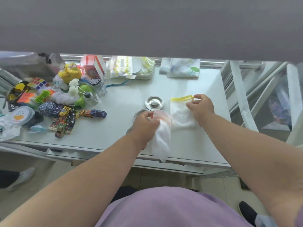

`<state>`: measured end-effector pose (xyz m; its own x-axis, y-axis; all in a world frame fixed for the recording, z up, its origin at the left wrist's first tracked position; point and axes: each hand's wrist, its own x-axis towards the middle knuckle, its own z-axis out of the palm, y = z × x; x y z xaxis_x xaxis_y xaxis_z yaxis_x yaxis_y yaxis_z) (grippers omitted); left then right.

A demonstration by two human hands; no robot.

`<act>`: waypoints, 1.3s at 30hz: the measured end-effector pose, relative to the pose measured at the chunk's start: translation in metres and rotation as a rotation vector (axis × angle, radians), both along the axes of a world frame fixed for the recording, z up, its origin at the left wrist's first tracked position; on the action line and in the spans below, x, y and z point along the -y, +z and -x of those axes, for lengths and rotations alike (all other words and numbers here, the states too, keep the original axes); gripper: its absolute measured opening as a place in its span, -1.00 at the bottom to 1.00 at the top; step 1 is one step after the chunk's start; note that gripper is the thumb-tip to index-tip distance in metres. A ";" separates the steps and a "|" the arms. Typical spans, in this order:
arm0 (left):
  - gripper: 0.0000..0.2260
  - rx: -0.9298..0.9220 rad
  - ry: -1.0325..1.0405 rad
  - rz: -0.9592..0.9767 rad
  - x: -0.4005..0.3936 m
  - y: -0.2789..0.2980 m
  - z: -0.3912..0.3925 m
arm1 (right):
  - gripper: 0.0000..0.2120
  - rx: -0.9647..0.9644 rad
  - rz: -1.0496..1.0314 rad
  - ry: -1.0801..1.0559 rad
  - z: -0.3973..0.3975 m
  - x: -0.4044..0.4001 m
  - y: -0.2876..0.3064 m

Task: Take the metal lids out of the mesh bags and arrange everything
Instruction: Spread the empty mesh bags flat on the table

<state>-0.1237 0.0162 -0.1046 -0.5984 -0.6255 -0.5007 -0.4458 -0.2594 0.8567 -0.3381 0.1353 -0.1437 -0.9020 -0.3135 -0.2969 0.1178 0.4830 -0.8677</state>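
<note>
My left hand (pixel 146 122) is closed on the mouth of a white mesh bag (pixel 161 141), fingers bunched into the fabric near its pink-orange trim. The bag hangs slack from that grip, trailing toward me and past the near edge of the table (pixel 114 128). My right hand (pixel 200 107) pinches the end of the yellow cord (pixel 182 97) of a second bag (pixel 181 117), thumb and fingertips pressed together on it. That bag lies flat on the table, just right of the first one and touching it along one side.

I'll use the lid (pixel 154 102) with the knob as my landmark: it sits knob-up on the table, uncovered. The yellow cord lies just to its right. A second lid (pixel 141 111) lies just nearer to me than the first, partly hidden under my left hand. A bit of another round rim (pixel 129 130) shows beside my left wrist, nearer still; I cannot tell what it is.

Well left of the knobbed lid is a heap of clutter: toy cars (pixel 92 113), puzzle cubes (pixel 40 83), a small jar (pixel 97 86), a yellow packet (pixel 69 72). Beyond the lid, against the far edge of the table, lie clear plastic pouches (pixel 129 67).
</note>
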 end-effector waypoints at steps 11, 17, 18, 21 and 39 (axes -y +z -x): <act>-0.70 -0.331 -0.035 -0.373 -0.008 0.020 0.005 | -0.72 0.511 0.427 0.242 -0.100 -0.046 0.045; -0.73 -0.350 -0.040 -0.476 -0.025 0.004 0.022 | -0.93 0.271 0.314 -0.057 -0.086 -0.065 0.023; -0.70 -0.342 -0.063 -0.459 -0.025 0.000 0.026 | -0.94 0.225 0.279 -0.098 -0.082 -0.068 0.020; -0.59 -0.328 -0.130 -0.395 -0.028 -0.006 0.030 | -0.93 0.161 0.215 -0.159 -0.080 -0.074 0.016; -0.38 -0.204 -0.064 -0.025 -0.041 -0.026 0.011 | -0.84 -0.194 0.028 -0.174 -0.029 -0.087 0.011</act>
<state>-0.1342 0.0573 -0.1310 -0.7270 -0.5716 -0.3805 -0.2804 -0.2587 0.9244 -0.3087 0.2222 -0.1331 -0.9824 -0.1537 -0.1062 0.0270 0.4458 -0.8947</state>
